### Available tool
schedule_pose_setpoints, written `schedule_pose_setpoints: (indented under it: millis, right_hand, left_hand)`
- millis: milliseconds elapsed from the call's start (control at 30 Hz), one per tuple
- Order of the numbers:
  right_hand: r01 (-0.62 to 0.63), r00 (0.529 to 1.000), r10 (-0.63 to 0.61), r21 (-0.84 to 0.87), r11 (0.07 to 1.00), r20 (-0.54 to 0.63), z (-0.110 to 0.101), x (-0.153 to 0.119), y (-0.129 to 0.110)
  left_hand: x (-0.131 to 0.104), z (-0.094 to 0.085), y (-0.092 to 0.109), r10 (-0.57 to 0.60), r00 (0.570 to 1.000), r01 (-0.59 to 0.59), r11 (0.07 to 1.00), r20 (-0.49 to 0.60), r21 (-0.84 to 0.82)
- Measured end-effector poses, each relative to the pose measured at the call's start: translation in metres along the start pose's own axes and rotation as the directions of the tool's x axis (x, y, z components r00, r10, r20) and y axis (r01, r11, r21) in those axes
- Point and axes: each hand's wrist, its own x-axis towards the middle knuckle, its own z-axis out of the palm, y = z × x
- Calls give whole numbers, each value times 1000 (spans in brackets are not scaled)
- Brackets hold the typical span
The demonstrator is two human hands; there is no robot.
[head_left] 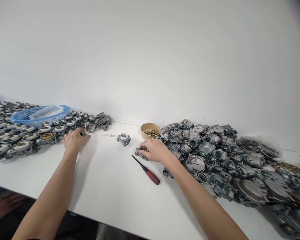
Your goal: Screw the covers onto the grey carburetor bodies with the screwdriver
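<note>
My left hand (74, 141) is at the right end of the rows of carburetors on the left, its fingers closed around a small metal carburetor (83, 134) that they mostly hide. Near the middle of the table, my right hand (153, 149) grips another carburetor (140, 154) at the table surface, thumb and fingers around its top. Between the hands, a single carburetor with a white float (123, 138) lies with its float side up. Just below my right hand rests a screwdriver with a red and black handle (152, 176), its tip pointing up and left.
A tan bowl of small brass parts (150, 126) stands by the wall. Carburetors are heaped (197, 146) on the right, near a clear bag of dark parts (260, 146). A blue basket (23, 117) sits among the left rows. Another person's hand (6, 203) shows at lower left.
</note>
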Motion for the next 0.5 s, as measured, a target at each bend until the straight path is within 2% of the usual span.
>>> schedule_pose_setpoints:
  millis: [200, 500]
  right_hand:
    - [-43, 999, 43, 16, 999, -29, 7, 2, 1]
    - [-61, 996, 62, 20, 998, -64, 10, -1, -8]
  left_hand:
    - [0, 0, -7, -12, 1000, 13, 1000, 27, -25]
    - [-1, 0, -7, -24, 1000, 24, 998, 6, -51]
